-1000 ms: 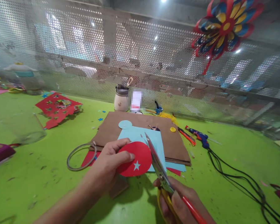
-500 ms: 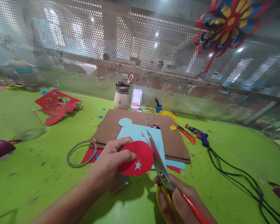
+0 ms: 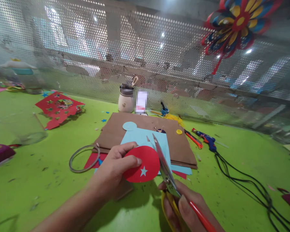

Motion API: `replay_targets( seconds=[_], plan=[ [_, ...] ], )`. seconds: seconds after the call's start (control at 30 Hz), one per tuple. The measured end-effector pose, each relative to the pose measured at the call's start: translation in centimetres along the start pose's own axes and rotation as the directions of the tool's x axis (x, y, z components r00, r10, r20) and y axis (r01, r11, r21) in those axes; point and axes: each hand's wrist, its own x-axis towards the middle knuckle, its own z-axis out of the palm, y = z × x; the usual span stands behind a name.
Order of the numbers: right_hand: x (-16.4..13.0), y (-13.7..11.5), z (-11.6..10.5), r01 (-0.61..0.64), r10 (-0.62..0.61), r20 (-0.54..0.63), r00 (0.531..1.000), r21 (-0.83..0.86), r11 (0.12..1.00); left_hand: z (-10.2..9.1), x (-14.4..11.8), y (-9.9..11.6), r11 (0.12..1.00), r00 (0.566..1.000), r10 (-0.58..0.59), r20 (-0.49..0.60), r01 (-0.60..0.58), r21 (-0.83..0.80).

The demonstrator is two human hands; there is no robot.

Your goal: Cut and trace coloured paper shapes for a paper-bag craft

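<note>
My left hand (image 3: 118, 164) pinches a red paper circle (image 3: 148, 158), its thumb on top. A light star (image 3: 143, 171) shows near the circle's lower edge. Scissors (image 3: 168, 175) with one yellow and one red handle are in my right hand (image 3: 188, 206), fingers wrapped round the handles. Their blades stand apart at the circle's right edge; part of one blade is hidden behind the paper. Beneath the hands lie a light blue sheet (image 3: 163, 141) and brown cardboard (image 3: 183, 151). A light blue paper circle (image 3: 130, 126) rests at the sheet's upper left corner.
A metal ring (image 3: 73, 164) lies left of the cardboard. To the right are an orange cutter (image 3: 194, 140) and a blue glue gun (image 3: 209, 141) with a black cord (image 3: 244, 187). A lidded jar (image 3: 126, 100) stands behind. Red star-punched paper (image 3: 59, 109) lies at left.
The red circle has turned very slightly and sits a touch further right against the scissors. Both hands hold nearly the same place, and the blades remain apart.
</note>
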Motion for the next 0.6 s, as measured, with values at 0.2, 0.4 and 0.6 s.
replay_targets(
  seconds=[0.2,0.4,0.6],
  plan=[
    [0.05,0.11,-0.16,-0.034,0.034,0.016,0.999,-0.001,0.999,-0.16,0.14,0.03,1.0,1.0,0.009,0.018,-0.009,-0.005],
    [-0.24,-0.28,0.15,-0.026,0.026,-0.01,1.0,-0.004,1.0,-0.71,0.4,0.25,0.998,1.0,0.016,0.017,-0.017,0.064],
    [-0.33,-0.42,0.46,-0.023,0.022,-0.044,0.999,-0.015,1.0,-0.91,0.47,0.3,0.998,0.999,0.021,0.045,-0.023,0.051]
  ],
)
